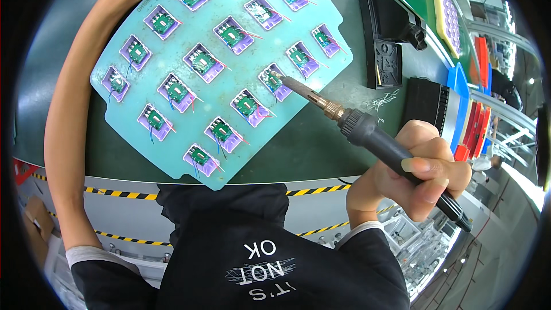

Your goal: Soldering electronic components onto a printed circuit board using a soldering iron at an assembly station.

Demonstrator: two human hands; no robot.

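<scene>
My right hand (427, 169) is closed round the dark handle of a soldering iron (376, 138). The iron slants up and left, its tip at a small green circuit board (272, 79) in a purple housing; whether it touches cannot be told. That housing sits in a slot of a large turquoise tray (135, 132) holding several similar housings, each with a board and thin red or blue wires. Along the tray's left side my left forearm (72, 120) reaches up past the top edge of the picture, so the left hand is out of sight.
The tray lies on a dark green worktop (327, 161). To its right stand a black holder (381, 34), a black ribbed box (426, 103) and a blue bin (458, 92). Wire scraps (381, 100) lie near the holder. A yellow-edged tray (446, 20) is farther right.
</scene>
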